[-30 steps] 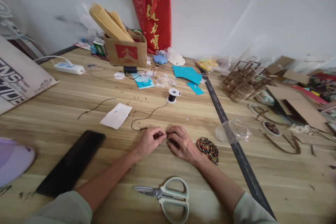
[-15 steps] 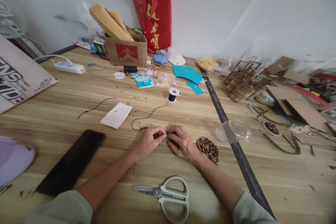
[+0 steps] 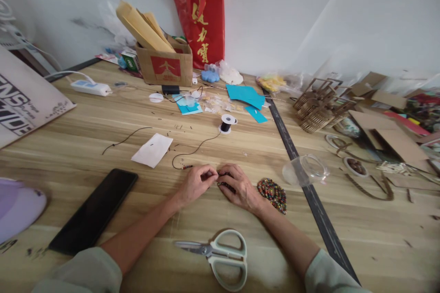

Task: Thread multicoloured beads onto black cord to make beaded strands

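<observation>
My left hand [image 3: 197, 183] is pinched closed at the middle of the table, its fingertips meeting those of my right hand [image 3: 239, 186]. Small dark beads show between and under the curled fingers of my right hand, which is closed over them. From the left hand a black cord [image 3: 195, 150] with a few coloured beads near its end runs back to a white spool [image 3: 226, 124]. What the left fingertips pinch is too small to make out. Beside my right wrist lies a coiled string of multicoloured beads [image 3: 272, 195].
White-handled scissors [image 3: 227, 256] lie in front of me, blades pointing left. A black phone [image 3: 94, 210] and a white paper [image 3: 152, 150] are at left. A clear plastic cup [image 3: 304, 170] lies on its side at right. Woven baskets [image 3: 318, 107] stand farther back.
</observation>
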A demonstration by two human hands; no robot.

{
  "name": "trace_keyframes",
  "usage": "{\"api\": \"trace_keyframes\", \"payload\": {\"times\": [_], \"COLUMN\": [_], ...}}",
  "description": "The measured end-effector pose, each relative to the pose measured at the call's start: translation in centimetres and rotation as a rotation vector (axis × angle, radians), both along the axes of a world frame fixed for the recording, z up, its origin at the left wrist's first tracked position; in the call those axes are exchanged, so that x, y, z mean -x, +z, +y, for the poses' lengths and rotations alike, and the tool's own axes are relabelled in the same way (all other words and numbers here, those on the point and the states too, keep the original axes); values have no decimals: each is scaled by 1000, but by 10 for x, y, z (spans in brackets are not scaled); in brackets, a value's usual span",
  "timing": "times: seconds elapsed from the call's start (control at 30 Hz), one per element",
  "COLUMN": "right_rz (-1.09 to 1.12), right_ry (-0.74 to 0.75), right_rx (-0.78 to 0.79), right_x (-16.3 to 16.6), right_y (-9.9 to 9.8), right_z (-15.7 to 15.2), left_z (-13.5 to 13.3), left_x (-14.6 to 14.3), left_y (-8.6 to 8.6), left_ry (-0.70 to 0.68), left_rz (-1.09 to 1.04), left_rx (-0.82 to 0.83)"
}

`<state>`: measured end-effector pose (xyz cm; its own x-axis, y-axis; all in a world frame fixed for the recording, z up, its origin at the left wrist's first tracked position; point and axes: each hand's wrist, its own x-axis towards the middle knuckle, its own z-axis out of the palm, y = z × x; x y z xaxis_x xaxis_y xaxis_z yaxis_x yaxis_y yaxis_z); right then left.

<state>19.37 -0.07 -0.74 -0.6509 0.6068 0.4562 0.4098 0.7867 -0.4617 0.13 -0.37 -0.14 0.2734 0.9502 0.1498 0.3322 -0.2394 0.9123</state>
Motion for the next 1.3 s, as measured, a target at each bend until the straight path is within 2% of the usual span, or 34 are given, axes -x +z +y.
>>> {"api": "trace_keyframes", "payload": {"times": [0.8, 1.0, 1.3], "right_rz": [14, 16, 9], "right_ry": [38, 37, 47], "right_rx": [-20, -13, -16], "right_x": [1, 1, -1], "right_y": [-1, -3, -4], "right_z": [0, 0, 1], "left_z": [0, 0, 3], "left_x": [1, 1, 2], "left_y": [-2, 0, 2], "left_ry": [-13, -9, 3], "left_rz": [-16, -26, -148], "left_rx": [-10, 20, 123]}}
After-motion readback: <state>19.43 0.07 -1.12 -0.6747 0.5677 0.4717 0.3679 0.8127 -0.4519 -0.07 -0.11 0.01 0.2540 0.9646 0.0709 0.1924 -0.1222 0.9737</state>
